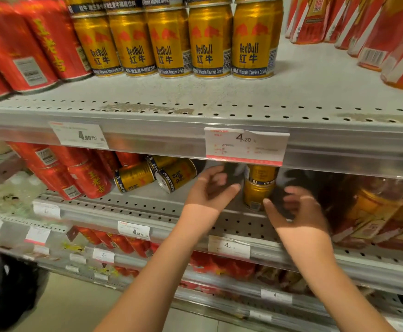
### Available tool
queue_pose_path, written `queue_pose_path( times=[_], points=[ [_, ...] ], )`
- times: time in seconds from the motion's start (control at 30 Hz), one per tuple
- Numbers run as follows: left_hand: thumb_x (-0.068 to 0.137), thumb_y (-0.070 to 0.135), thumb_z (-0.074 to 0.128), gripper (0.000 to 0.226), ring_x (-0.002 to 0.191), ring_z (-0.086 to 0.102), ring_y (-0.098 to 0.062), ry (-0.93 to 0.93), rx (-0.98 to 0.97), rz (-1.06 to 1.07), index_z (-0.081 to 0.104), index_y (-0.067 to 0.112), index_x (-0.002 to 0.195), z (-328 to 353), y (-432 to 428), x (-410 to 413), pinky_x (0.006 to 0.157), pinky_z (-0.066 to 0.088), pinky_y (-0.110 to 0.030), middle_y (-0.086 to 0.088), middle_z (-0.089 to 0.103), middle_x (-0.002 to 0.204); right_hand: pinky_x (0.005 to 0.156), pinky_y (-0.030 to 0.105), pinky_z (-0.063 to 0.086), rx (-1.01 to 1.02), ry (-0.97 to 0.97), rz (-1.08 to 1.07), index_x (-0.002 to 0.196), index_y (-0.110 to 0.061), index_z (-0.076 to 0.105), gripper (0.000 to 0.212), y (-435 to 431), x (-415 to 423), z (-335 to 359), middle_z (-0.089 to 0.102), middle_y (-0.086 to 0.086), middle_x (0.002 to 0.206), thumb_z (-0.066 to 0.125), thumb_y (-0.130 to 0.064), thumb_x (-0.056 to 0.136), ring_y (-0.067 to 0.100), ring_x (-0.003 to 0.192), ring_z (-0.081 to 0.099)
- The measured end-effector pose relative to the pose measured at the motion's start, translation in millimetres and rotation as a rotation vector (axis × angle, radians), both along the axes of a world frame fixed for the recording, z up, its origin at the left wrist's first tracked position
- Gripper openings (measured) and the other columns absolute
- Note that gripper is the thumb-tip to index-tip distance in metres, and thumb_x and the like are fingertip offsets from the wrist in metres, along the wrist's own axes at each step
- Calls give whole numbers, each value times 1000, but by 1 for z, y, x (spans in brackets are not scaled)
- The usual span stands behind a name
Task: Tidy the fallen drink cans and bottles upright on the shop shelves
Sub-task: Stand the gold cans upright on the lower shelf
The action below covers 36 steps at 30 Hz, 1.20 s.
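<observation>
Several red cans (85,178) lean on the middle shelf (147,204). At least two fallen gold cans (135,176) still lie on their sides. Left hand (211,188) loosely curled, empty, beside the upright gold stack (259,188). Right hand (293,207) blurred at its base; grip unreadable. Judged partway done.

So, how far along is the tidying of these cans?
Done: the Red Bull row on the top shelf stands upright. In hand: the left hand and right hand flank two stacked gold cans upright on the middle shelf; blur hides any grip. Left: fallen gold cans lie on their sides, and red cans lean beside them.
</observation>
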<state>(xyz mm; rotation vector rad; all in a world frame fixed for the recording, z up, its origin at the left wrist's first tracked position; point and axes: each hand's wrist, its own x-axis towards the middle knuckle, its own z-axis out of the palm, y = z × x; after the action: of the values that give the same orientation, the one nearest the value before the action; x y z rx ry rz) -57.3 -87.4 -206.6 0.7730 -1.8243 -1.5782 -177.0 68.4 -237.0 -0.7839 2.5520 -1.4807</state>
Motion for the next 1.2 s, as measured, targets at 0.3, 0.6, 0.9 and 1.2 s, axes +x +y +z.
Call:
queue_pose_path(
  times=[0.3, 0.6, 0.9, 1.2],
  points=[
    [96, 16, 68, 15, 96, 67, 3, -80, -322, 256, 70, 31, 99, -5, -88, 111, 83, 48, -10, 18, 73, 98, 63, 13, 47, 24, 2, 258, 93, -42, 61, 9, -34, 90, 16, 65, -20, 79, 55, -47, 90, -7, 83, 61],
    [78, 31, 79, 64, 111, 56, -44, -724, -911, 123, 59, 7, 135, 2, -176, 130, 98, 45, -46, -22, 61, 119, 83, 29, 36, 166, -219, 88, 143, -33, 36, 48, -185, 90, 21, 59, 2, 122, 53, -37, 99, 22, 97, 57],
    [92, 35, 64, 67, 144, 25, -32, -713, -903, -3, 37, 28, 153, -11, -186, 146, 119, 22, -39, -7, 32, 157, 115, 43, 32, 461, 279, 407, 151, -47, 21, 96, -198, 85, 14, 20, -9, 157, 70, -8, 79, 24, 145, 21],
    [89, 45, 65, 81, 135, 34, -31, -743, -937, 28, 29, 22, 157, -14, -190, 147, 115, 24, -37, -7, 41, 151, 89, 30, 43, 492, 327, 307, 138, -42, 29, 75, -180, 86, 5, 47, -8, 134, 71, -58, 78, 17, 117, 49]
  ],
)
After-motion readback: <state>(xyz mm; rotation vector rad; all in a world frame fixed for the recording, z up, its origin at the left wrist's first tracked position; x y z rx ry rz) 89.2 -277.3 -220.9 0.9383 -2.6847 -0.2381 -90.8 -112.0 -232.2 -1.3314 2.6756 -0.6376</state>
